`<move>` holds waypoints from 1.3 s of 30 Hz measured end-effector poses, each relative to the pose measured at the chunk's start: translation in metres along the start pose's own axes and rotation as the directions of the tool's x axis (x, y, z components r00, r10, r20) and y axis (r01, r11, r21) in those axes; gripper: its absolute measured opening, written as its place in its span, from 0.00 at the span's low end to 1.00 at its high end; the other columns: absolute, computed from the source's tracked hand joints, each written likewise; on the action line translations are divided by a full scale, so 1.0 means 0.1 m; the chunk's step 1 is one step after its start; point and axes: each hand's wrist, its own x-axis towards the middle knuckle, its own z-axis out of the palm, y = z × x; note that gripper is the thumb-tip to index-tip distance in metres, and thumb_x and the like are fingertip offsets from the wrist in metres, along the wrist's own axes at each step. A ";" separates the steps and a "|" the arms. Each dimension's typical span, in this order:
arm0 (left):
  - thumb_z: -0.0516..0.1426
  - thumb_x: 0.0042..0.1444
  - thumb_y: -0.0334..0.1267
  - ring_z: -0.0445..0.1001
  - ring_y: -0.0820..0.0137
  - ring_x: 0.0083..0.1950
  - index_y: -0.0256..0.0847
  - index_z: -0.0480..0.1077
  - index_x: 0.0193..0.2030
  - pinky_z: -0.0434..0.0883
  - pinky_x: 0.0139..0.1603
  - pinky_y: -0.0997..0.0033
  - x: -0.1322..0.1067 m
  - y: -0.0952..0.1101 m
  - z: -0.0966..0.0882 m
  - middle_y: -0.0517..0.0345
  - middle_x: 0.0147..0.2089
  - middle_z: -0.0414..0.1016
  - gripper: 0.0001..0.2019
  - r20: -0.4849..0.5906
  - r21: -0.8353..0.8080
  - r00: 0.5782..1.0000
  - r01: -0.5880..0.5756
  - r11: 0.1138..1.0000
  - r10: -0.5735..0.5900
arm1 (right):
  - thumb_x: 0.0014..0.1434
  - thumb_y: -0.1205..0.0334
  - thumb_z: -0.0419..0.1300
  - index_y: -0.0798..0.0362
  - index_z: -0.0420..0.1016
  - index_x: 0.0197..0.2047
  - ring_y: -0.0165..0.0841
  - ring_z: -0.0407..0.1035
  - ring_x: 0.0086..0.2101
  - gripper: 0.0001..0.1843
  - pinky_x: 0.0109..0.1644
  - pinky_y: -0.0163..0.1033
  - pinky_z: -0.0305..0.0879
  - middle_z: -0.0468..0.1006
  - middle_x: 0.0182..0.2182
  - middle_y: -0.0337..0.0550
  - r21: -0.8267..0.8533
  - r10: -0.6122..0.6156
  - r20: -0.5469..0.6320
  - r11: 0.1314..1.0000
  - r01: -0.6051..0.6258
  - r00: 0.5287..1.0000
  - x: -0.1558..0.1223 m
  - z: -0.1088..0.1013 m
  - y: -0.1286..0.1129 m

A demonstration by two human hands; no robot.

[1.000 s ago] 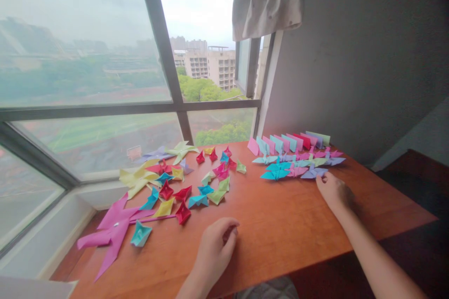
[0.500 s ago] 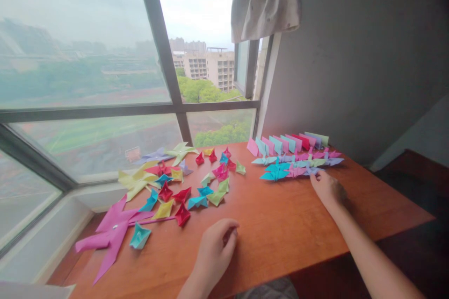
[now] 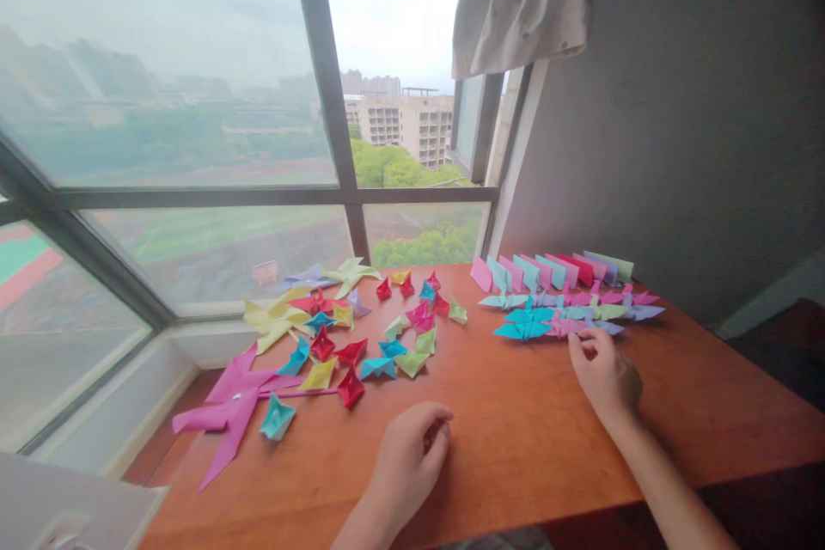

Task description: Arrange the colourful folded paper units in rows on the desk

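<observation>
My left hand (image 3: 412,455) rests on the wooden table (image 3: 503,455), its fingers curled inward and the thumb close to them, with nothing visible in it. My right hand (image 3: 607,376) is at the front row of folded paper cranes, loosely bent, with thumb and forefinger slightly apart. Its fingertips are beside a pink paper crane (image 3: 564,325); whether they touch it I cannot tell. A purple paper crane (image 3: 607,326) lies just behind the fingers, partly hidden. To the left in that row sits a blue paper crane (image 3: 523,322). Behind them runs another row of paper cranes (image 3: 506,301).
Upright folded papers (image 3: 547,271) line the back right. Several paper boats (image 3: 351,387) cover the left middle, with a teal paper boat (image 3: 278,418) nearest me. A pink pinwheel (image 3: 235,412) and a yellow pinwheel (image 3: 277,320) lie by the window. A grey wall (image 3: 676,146) rises at right.
The view has turned a little to the left. My right hand has shifted from the purple crane left toward the pink one and slightly nearer to me. My left hand keeps its pose.
</observation>
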 end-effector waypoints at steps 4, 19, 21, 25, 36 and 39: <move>0.54 0.56 0.30 0.74 0.66 0.33 0.41 0.77 0.39 0.68 0.35 0.72 0.00 0.00 0.00 0.53 0.34 0.80 0.10 -0.011 -0.046 1.000 0.026 0.999 -0.026 | 0.62 0.48 0.53 0.48 0.74 0.37 0.35 0.71 0.27 0.15 0.28 0.35 0.52 0.81 0.30 0.42 0.132 -0.148 0.088 0.982 0.135 0.985 -0.31 0.03 -0.42; 0.57 0.59 0.40 0.77 0.66 0.36 0.40 0.76 0.43 0.72 0.36 0.72 0.12 -0.03 -0.81 0.55 0.36 0.79 0.10 -0.192 -0.138 0.979 0.041 0.990 -0.067 | 0.61 0.47 0.51 0.48 0.74 0.34 0.36 0.71 0.28 0.17 0.29 0.36 0.53 0.80 0.29 0.43 0.190 -0.154 0.183 0.975 0.118 0.971 -0.37 0.17 -0.41; 0.58 0.59 0.40 0.77 0.66 0.37 0.41 0.76 0.43 0.72 0.37 0.73 0.05 -0.13 -0.90 0.56 0.35 0.79 0.09 -0.265 -0.119 0.961 0.047 0.992 -0.078 | 0.60 0.47 0.52 0.49 0.73 0.35 0.36 0.70 0.28 0.16 0.30 0.37 0.52 0.80 0.30 0.44 0.125 -0.043 0.110 0.992 0.029 0.993 -0.22 0.09 -0.15; 0.57 0.59 0.40 0.78 0.68 0.33 0.41 0.76 0.42 0.73 0.35 0.74 -0.14 -0.26 -0.90 0.58 0.32 0.79 0.08 -0.285 -0.104 0.957 0.031 0.994 -0.059 | 0.56 0.44 0.54 0.51 0.71 0.42 0.38 0.70 0.29 0.19 0.30 0.38 0.54 0.80 0.33 0.46 0.088 0.091 0.024 0.992 -0.093 0.996 0.07 0.05 0.36; 0.58 0.59 0.42 0.79 0.67 0.33 0.42 0.76 0.44 0.75 0.35 0.73 -0.34 -0.32 -0.99 0.57 0.33 0.80 0.10 -0.273 -0.018 0.962 0.026 1.000 -0.030 | 0.54 0.48 0.54 0.51 0.69 0.42 0.40 0.72 0.31 0.19 0.31 0.39 0.58 0.80 0.33 0.48 0.136 0.122 -0.039 0.984 -0.116 0.992 0.27 0.13 0.41; 0.58 0.59 0.46 0.80 0.64 0.39 0.41 0.76 0.45 0.76 0.41 0.70 -0.13 -0.31 -1.30 0.53 0.40 0.81 0.14 -0.348 0.021 0.935 0.081 0.996 -0.069 | 0.56 0.44 0.53 0.50 0.71 0.34 0.39 0.73 0.31 0.17 0.34 0.39 0.61 0.79 0.29 0.45 0.276 -0.041 0.091 0.961 0.014 0.995 -0.06 0.15 0.09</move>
